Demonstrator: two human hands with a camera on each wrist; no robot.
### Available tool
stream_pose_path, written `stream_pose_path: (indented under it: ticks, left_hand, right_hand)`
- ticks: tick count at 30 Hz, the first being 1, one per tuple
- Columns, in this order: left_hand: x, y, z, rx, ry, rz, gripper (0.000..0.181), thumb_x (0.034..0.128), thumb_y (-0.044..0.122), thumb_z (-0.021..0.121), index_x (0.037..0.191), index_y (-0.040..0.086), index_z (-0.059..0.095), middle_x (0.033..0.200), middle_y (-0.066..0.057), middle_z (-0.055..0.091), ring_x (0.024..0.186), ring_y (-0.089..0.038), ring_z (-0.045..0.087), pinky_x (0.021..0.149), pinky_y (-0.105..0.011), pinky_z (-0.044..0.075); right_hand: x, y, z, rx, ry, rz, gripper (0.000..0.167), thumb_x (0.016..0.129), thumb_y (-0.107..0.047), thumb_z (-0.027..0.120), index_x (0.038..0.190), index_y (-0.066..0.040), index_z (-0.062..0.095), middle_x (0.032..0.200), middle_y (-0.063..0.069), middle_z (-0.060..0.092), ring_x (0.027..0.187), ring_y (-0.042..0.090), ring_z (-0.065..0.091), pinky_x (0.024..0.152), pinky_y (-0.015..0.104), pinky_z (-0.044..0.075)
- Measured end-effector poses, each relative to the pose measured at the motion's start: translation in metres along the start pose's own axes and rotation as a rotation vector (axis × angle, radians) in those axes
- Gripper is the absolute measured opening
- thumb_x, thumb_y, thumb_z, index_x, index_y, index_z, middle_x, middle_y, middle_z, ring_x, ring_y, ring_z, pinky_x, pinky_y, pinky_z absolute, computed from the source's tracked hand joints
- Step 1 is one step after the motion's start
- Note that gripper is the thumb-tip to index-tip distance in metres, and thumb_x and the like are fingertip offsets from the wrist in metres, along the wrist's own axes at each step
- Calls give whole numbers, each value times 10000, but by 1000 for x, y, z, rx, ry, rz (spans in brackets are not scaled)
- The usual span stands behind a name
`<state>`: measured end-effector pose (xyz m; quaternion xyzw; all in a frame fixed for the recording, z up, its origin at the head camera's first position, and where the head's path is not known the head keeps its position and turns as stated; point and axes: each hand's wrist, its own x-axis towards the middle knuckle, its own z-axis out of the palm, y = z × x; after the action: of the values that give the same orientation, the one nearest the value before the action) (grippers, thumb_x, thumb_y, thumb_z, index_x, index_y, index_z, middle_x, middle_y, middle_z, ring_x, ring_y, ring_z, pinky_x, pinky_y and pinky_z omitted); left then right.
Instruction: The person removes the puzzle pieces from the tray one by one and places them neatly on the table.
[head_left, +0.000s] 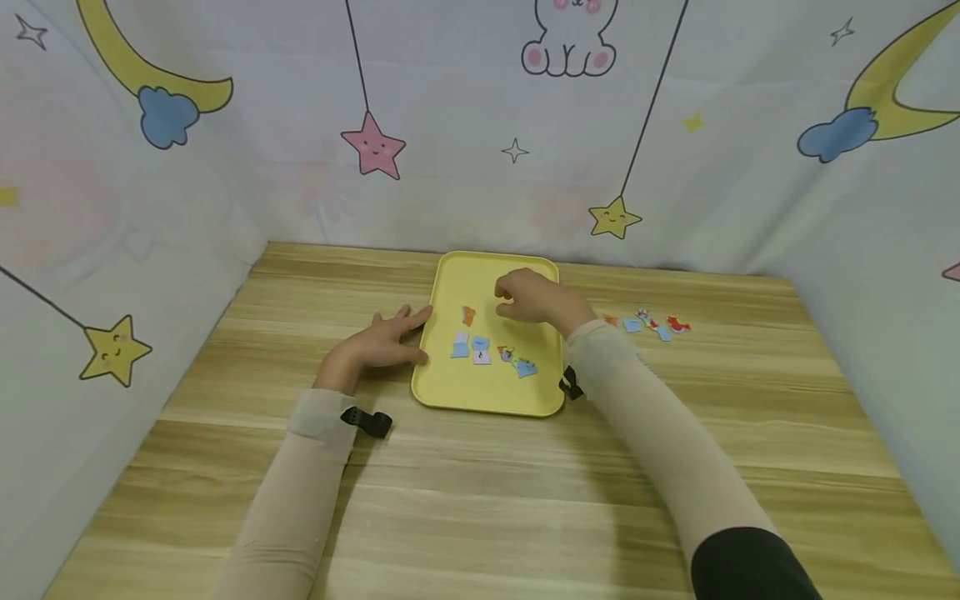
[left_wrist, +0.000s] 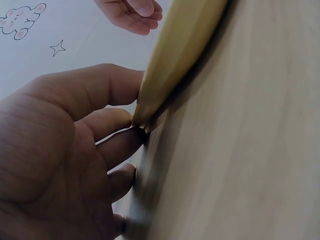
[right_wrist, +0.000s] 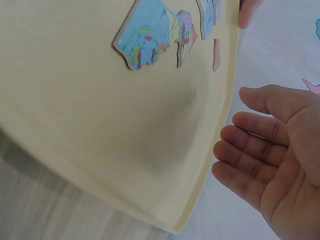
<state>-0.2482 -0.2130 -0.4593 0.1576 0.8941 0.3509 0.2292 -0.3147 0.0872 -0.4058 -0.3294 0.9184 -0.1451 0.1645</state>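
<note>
A yellow tray (head_left: 487,398) lies on the table with several small printed puzzle pieces (head_left: 481,357) in its left and middle part. My left hand (head_left: 381,343) is at the tray's left side, its thumb and fingers spread and touching the rim. In the left wrist view, fingertips of the left hand (left_wrist: 75,125) meet the tray's edge (left_wrist: 185,45). Above the upper right part of the tray hovers my right hand (head_left: 534,296), its fingers loosely bent. The right wrist view shows nothing held in the right hand (right_wrist: 272,145).
More puzzle pieces (head_left: 651,323) lie on the wooden table (head_left: 480,492) to the right of the tray, partly behind the right forearm. A white cloth (head_left: 465,192) printed with stars and moons hangs behind the table and along both sides.
</note>
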Motion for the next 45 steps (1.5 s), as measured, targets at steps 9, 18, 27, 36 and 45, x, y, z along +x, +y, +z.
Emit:
stream_pose_path:
  ticks: [9,18,27,36,45]
  left_hand:
    - [0,0,0,-4,1,-10,903,954,287,728,1695,157,228,1750,-212,62,1544,-539,-192,1227,-665,-148]
    - [0,1,0,-6,2,-9,903,956,301,732,1693,147,234,1745,-231,73,1547,-542,-181,1224,-673,-146]
    - [-1,0,0,11,2,-3,906,960,302,725,1696,153,218,1744,-229,76,1553,-534,-167,1223,-673,-149]
    - [0,1,1,10,4,0,908,956,299,725,1697,164,219,1746,-220,74,1549,-540,-169,1226,-673,-142]
    - [0,1,1,4,3,9,903,967,297,729,1697,159,216,1747,-221,59,1547,-540,-177,1223,-674,-147]
  right_hand:
    - [11,-7,11,27,-4,7,358,1043,-147,637,1344,46,651,1390,206,647,1296,357,602,1102,470,487]
    - [20,-14,17,24,-14,11,401,1039,-144,611,1396,36,620,1400,196,636,1302,334,589,1108,446,479]
    - [29,-24,20,-1,-20,-11,264,1077,-226,608,1174,0,704,1152,132,709,961,232,594,887,380,519]
    - [37,-27,26,14,-18,-35,210,1068,-183,570,923,-37,611,745,18,450,655,149,386,632,292,336]
    - [42,-30,28,-21,-5,-20,224,1039,-134,577,830,-99,504,722,-4,374,653,152,349,636,297,305]
